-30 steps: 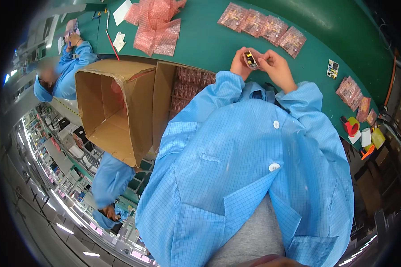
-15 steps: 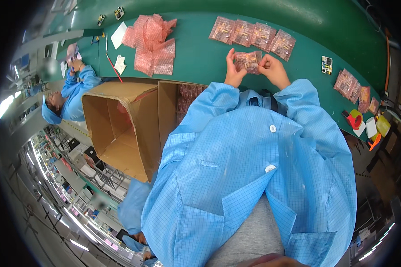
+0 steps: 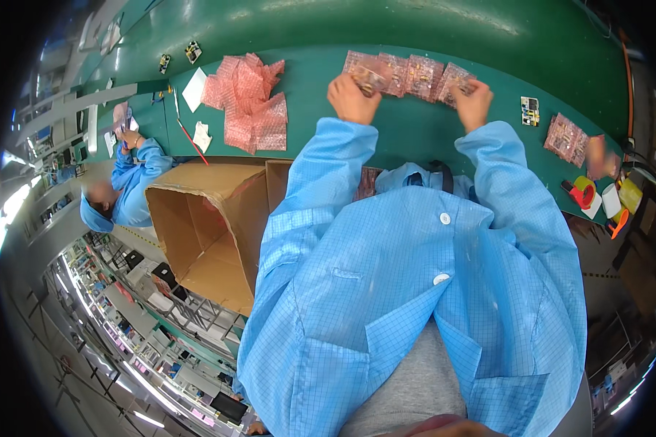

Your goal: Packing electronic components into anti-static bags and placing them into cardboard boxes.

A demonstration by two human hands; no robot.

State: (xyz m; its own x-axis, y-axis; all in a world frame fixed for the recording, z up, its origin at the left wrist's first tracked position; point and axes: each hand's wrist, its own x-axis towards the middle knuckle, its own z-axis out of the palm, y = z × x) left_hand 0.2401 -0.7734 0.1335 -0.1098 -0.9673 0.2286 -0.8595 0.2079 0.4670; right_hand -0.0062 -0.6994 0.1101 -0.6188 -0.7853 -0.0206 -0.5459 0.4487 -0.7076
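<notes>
Several circuit boards in pink bubble-wrap bags lie in a row at the far middle of the green bench. My left hand is closed on a bagged circuit board, slightly blurred, over the row's left end. At the row's right end, my right hand has its fingers closed on the edge of the last bagged board; whether it is lifted I cannot tell. Between my hands lies another bagged board. Off to the right sits a bare circuit board.
Pink bubble-wrap bags are heaped at the left. An open cardboard box stands by the bench's near edge. More bagged boards, a red tape roll and an orange-handled tool lie right. A co-worker works at far left.
My hands have parted and moved away from me to the row. The bagged board held between them is now in my left hand; my right hand has reached the row's right end.
</notes>
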